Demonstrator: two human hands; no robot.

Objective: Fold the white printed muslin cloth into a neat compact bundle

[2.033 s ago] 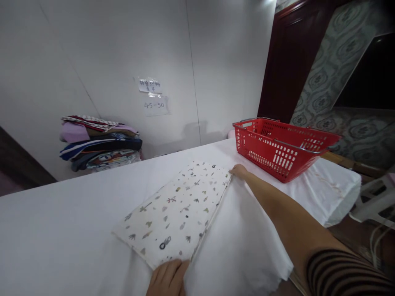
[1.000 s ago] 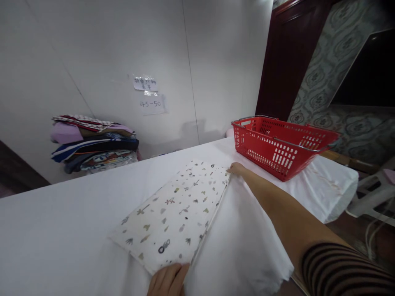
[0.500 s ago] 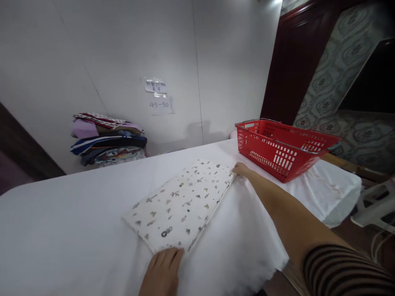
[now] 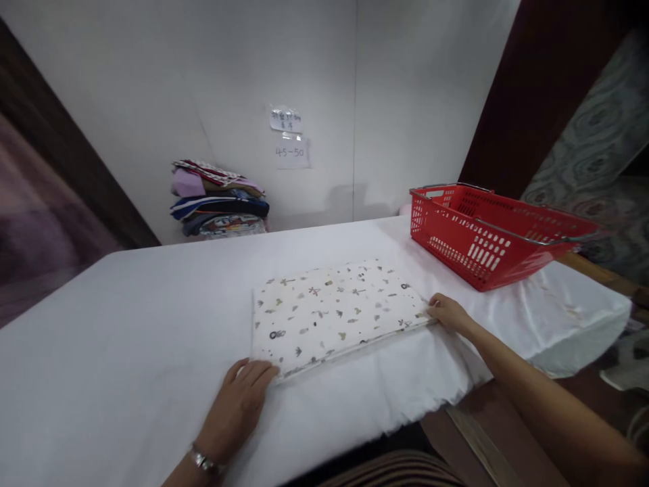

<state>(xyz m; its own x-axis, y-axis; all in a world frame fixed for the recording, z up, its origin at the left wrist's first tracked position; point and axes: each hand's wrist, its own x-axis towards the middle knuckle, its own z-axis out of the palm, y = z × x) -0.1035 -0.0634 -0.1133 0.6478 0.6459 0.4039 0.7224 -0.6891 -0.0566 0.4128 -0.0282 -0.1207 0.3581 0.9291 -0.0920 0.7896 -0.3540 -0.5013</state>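
A folded white cloth (image 4: 329, 311) with a small print of grey, tan and olive shapes lies flat on the white-covered table. My left hand (image 4: 242, 399), with a metal band at the wrist, is closed at the cloth's near left corner, fingers on top of the edge. At the near right corner, my right hand (image 4: 449, 314) pinches the cloth's edge between thumb and fingers. Several layers show along the near fold. The undersides of both corners are hidden.
A red plastic basket (image 4: 456, 233) with metal handles stands on the table at the right. Behind the table on the left is a stack of folded clothes (image 4: 220, 199). Paper signs (image 4: 293, 152) are taped to the pale wall. The white tablecloth (image 4: 152, 325) hangs over the near edge.
The cloth has turned so that its long near edge lies more nearly across the table in front of me. Both hands have stayed at its corners. The camera view has shifted left.
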